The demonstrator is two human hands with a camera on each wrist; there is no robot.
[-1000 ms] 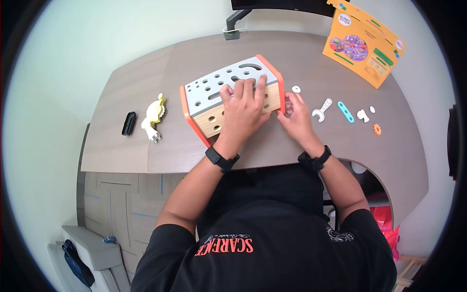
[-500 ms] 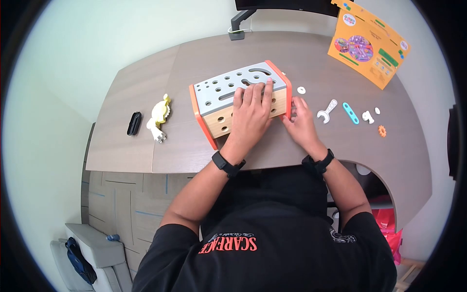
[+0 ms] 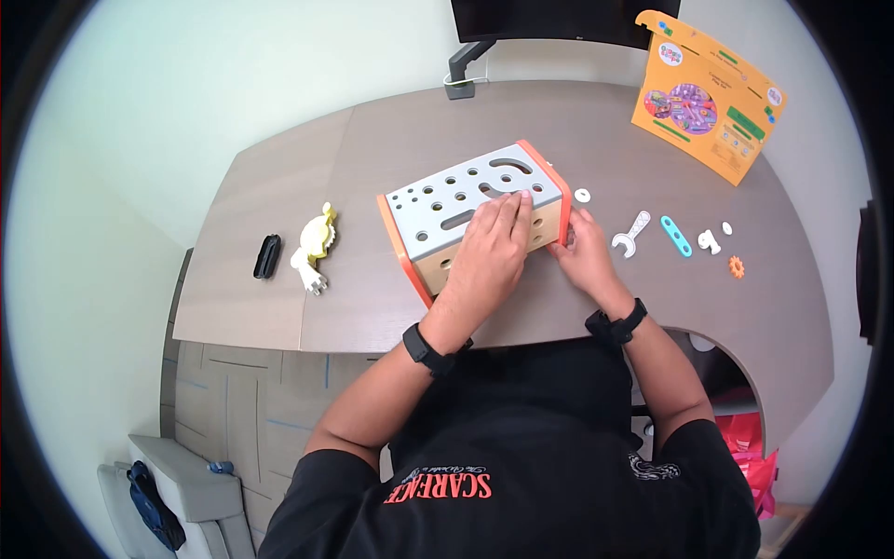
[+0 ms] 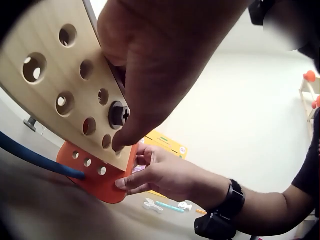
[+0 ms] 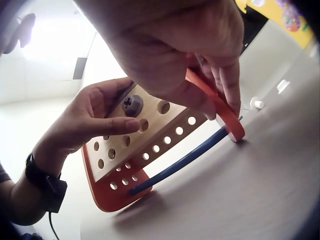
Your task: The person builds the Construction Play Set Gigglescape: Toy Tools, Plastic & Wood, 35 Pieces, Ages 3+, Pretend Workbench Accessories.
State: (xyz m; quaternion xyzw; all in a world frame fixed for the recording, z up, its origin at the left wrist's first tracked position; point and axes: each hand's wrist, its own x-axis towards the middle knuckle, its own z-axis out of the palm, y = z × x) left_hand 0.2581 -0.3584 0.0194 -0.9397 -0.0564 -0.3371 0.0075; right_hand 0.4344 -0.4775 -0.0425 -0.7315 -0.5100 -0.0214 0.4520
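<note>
A toy workbench (image 3: pixel 438 219) with a grey holed top, light wooden sides and orange end panels stands at an angle on the desk. My left hand (image 3: pixel 491 250) rests over its near edge, fingers together and nearly straight on the top. Its thumb lies along the wooden side beside a dark grey bolt (image 5: pixel 132 106). At the right end, my right hand (image 3: pixel 590 253) grips the orange end panel (image 4: pixel 107 182), thumb on one face and fingers on the other. Below the wooden side, a blue rod (image 5: pixel 182 161) runs between the end panels.
Right of the workbench lie a white ring (image 3: pixel 582 196), a toy wrench (image 3: pixel 630 235), a teal strip (image 3: pixel 676 237), small white pieces and an orange gear (image 3: pixel 737 267). Yellow and white toy pieces (image 3: pixel 318 238) and a black case (image 3: pixel 267 256) lie left. A yellow box (image 3: pixel 711 98) stands behind.
The head view has shifted, so the desk sits lower in it. The workbench has slid slightly right with both hands on it. My left fingers have come closer together on the top.
</note>
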